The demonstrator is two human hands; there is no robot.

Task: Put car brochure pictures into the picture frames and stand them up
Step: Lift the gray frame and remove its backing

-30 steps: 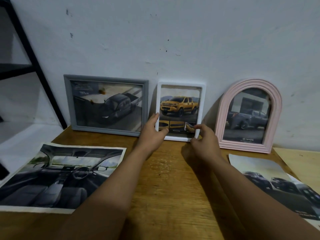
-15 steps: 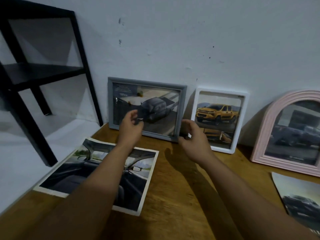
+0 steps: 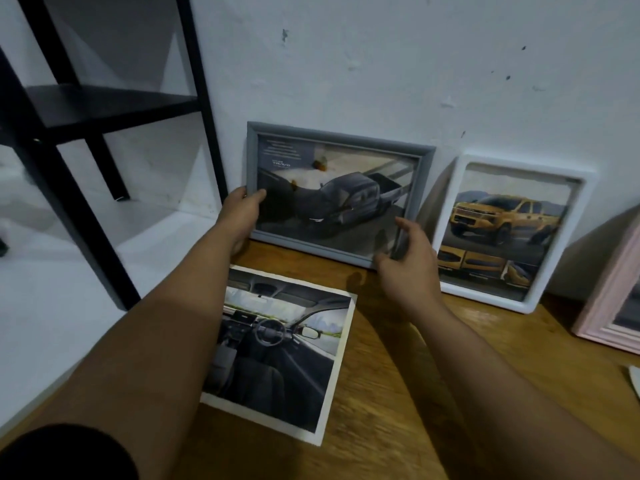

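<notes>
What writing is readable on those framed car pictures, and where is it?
Grey frame, picture's top-left corner: several small lines plus a bolder logo-like word, all too blurred to read.
White frame, yellow truck picture: no text visible.
Loose interior print: no text visible.

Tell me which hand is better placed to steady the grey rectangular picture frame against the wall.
Left, probably. The left hand already grips the left edge of the grey rectangular picture frame, thumb on its front. The right hand is open at the lower right corner, barely touching.
</notes>
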